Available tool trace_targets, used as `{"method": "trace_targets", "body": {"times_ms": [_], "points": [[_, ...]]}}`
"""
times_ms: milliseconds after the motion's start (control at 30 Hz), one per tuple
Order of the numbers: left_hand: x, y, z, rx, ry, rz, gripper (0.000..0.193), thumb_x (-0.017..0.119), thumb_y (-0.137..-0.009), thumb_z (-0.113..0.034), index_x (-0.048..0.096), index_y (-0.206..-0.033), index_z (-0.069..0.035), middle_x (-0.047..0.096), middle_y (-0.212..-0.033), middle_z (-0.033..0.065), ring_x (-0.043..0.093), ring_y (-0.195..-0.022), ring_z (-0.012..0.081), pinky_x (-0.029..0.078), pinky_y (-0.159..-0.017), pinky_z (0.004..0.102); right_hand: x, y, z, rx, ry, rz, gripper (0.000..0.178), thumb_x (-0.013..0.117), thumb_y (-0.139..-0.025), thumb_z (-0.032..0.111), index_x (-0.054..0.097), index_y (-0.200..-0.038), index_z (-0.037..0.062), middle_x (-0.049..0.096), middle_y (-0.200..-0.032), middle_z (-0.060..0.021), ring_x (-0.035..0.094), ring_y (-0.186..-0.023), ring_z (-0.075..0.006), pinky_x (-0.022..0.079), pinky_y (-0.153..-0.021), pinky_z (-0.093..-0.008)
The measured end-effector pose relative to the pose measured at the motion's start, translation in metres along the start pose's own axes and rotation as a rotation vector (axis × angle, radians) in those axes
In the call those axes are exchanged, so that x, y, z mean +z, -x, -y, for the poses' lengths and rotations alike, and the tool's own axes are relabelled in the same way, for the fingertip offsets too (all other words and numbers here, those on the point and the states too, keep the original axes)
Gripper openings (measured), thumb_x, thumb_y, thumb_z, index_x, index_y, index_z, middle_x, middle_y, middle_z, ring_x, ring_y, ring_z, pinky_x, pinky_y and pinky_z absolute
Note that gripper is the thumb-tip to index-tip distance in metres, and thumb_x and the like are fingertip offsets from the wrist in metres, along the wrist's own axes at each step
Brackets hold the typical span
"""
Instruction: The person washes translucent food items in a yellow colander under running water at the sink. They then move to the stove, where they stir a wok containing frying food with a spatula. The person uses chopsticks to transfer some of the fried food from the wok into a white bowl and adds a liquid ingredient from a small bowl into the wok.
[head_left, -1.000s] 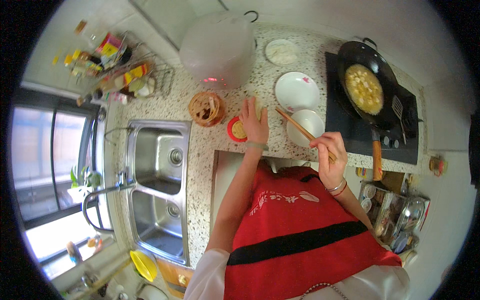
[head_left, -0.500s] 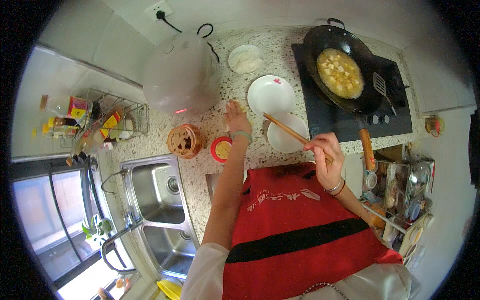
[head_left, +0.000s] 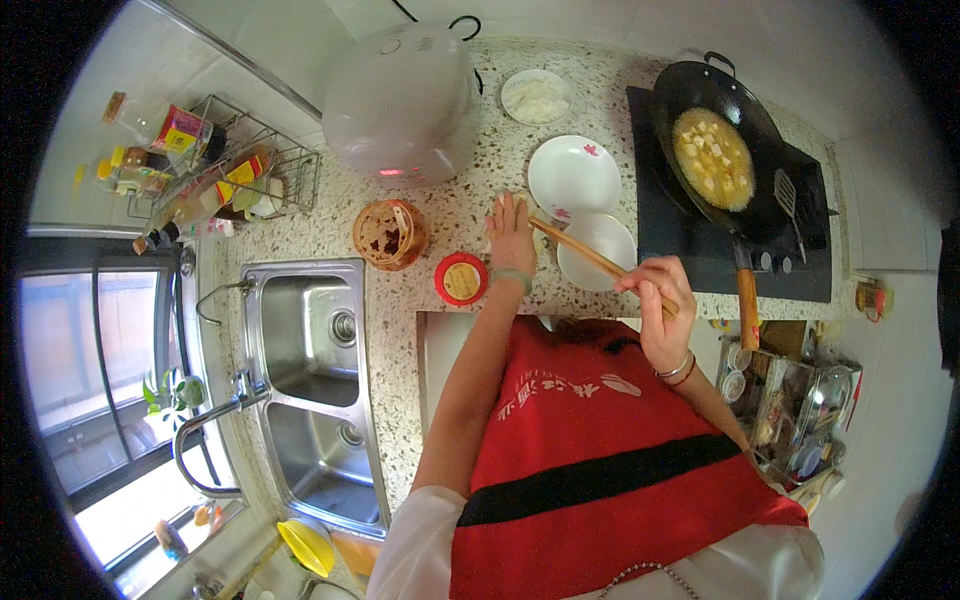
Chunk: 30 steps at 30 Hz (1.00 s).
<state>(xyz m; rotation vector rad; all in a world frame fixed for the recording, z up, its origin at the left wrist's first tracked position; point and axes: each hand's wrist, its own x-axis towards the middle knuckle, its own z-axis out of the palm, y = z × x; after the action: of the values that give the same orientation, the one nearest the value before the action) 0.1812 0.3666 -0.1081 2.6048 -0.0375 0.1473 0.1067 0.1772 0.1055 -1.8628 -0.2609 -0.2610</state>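
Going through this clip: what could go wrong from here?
Knocking the wok: the brown wooden handle of the round black wok juts past the counter's front edge, near the right hand, so a bump might spill the liquid inside.

Nudging the lid: the round red lid with a yellow centre lies beside the left wrist; a sideways sweep could push it.

Surface (head_left: 393,360) is cream with dark brown speckles all over, and the chopsticks (head_left: 583,253) are a warm tan. The plate (head_left: 573,180) is white with little pink leafy prints, and the bowl (head_left: 590,274) is white too. Lid (head_left: 461,281) is bright red with a yellowish middle. Pan (head_left: 765,130) is black, handle (head_left: 748,308) orangey brown. Apron (head_left: 560,425) is red with a black band (head_left: 600,480).
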Motion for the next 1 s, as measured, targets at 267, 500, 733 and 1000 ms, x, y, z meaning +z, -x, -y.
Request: {"method": "trace_targets", "body": {"times_ms": [267, 500, 733, 1000], "points": [[-0.066, 0.081, -0.004, -0.162, -0.121, -0.174, 0.054, 0.056, -0.08, -0.002, 0.054, -0.131, -0.02, 0.045, -0.138, 0.0089, 0.045, -0.122, 0.0332, 0.037, -0.1, 0.0477, 0.001, 0.011, -0.002, 0.009, 0.038, 0.014, 0.014, 0.055, -0.092, 0.005, 0.065, -0.086, -0.0032, 0.056, -0.088, -0.0096, 0.057, -0.08, -0.0187, 0.048, -0.068, -0.0296], [-0.06, 0.099, 0.059, -0.107, -0.182, -0.232, 0.056, 0.055, -0.071, 0.004, 0.061, -0.122, -0.017, 0.053, -0.127, 0.0074, 0.05, -0.112, 0.0336, 0.042, -0.09, 0.0462, 0.002, 0.009, 0.009, -0.058, 0.06, 0.055, 0.012, 0.057, -0.091, 0.005, 0.066, -0.086, -0.0017, 0.057, -0.087, -0.0089, 0.058, -0.078, -0.0189, 0.048, -0.067, -0.0293], [-0.054, 0.052, 0.006, -0.047, 0.138, -0.152, 0.055, 0.059, -0.084, -0.006, 0.049, -0.136, -0.02, 0.039, -0.143, 0.0147, 0.039, -0.129, 0.035, 0.034, -0.105, 0.0478, -0.007, 0.026, 0.001, 0.033, -0.026, -0.104, 0.015, 0.052, -0.093, 0.004, 0.065, -0.089, -0.0028, 0.056, -0.089, -0.0099, 0.057, -0.078, -0.0172, 0.049, -0.068, -0.0283], [-0.007, 0.022, 0.011, 0.042, -0.099, 0.07, 0.056, 0.051, -0.09, -0.012, 0.039, -0.143, -0.021, 0.021, -0.156, 0.0037, 0.027, -0.138, 0.0321, 0.024, -0.112, 0.0458, -0.022, 0.039, 0.007, 0.05, 0.081, -0.125, 0.016, 0.052, -0.094, 0.004, 0.064, -0.088, -0.004, 0.056, -0.089, -0.0109, 0.056, -0.082, -0.0187, 0.049, -0.07, -0.0293]]}}
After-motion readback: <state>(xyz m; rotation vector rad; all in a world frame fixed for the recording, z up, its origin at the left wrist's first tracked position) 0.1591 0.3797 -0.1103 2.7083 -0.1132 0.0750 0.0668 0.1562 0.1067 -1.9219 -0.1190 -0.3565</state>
